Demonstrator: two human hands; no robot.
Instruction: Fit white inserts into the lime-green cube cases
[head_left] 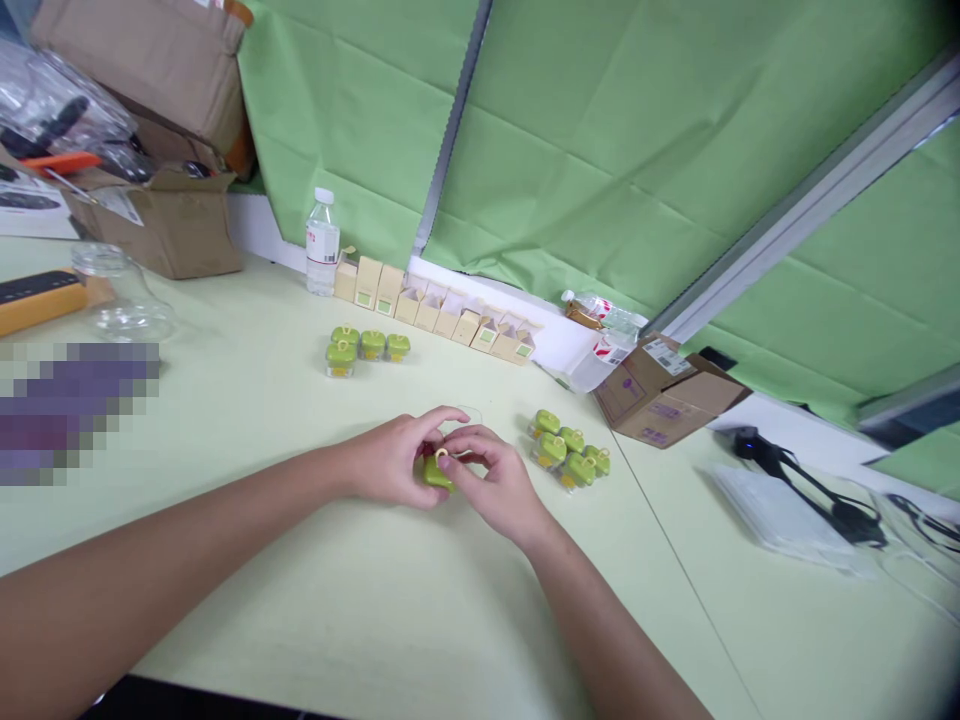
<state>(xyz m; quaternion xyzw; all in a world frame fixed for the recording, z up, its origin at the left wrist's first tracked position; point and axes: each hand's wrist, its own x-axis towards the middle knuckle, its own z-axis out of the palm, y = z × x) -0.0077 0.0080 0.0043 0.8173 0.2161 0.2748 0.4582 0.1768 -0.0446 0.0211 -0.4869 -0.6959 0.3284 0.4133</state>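
Observation:
Between my two hands, above the middle of the table, is a small green-lidded container (437,473) with a pale yellow ring on its lid. My left hand (401,460) curls round it from the left. Over the lid from the right comes my right hand (491,478), its thumb at the ring and its fingers bent along the far side. The container's lower part is hidden by my fingers. Several matching containers (342,352) stand in a group to the far left of my hands. Another group of containers (577,466) is to the right.
A row of small beige boxes (431,308), some with flaps up, lines the wall beside a water bottle (322,245). Bottles (604,355) and a cardboard box (656,390) lie back right. Cables and plastic sleeves (780,520) are far right; a clear jar (127,300) is left.

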